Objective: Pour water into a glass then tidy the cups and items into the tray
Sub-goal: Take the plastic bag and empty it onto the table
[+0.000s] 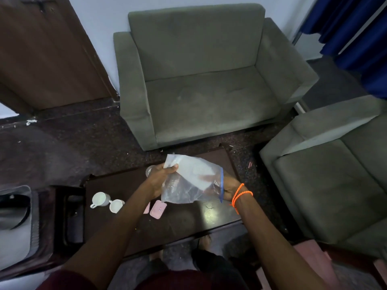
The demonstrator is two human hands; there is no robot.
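Grey sofas [201,80] fill the top and right of the head view, with a dark low table [180,220] in the lower middle, over dark carpet.

Just above the table's centre, both hands hold a clear zip bag [188,181] with a blue seal strip. The left hand [161,176] pinches the bag's upper left corner, thumb over the plastic; the right hand [229,188], with orange cords at the wrist, is closed on the sealed edge. What lies inside the bag cannot be told.

Two white cups [106,201] rest on their sides, touching, at the table's left end. A pink case [158,209] lies flat just below the bag, with another pink piece beside it, partly hidden by the left forearm. A glass [149,170] peeks out behind the left hand; whether it holds water is unclear.

No tray can be identified for certain, so the tidying appears largely undone: cups and pink items remain loose.

Room is tight: the sofas stand close to the table's far and right edges, and the cups sit near its left edge. Its near half is mostly bare.
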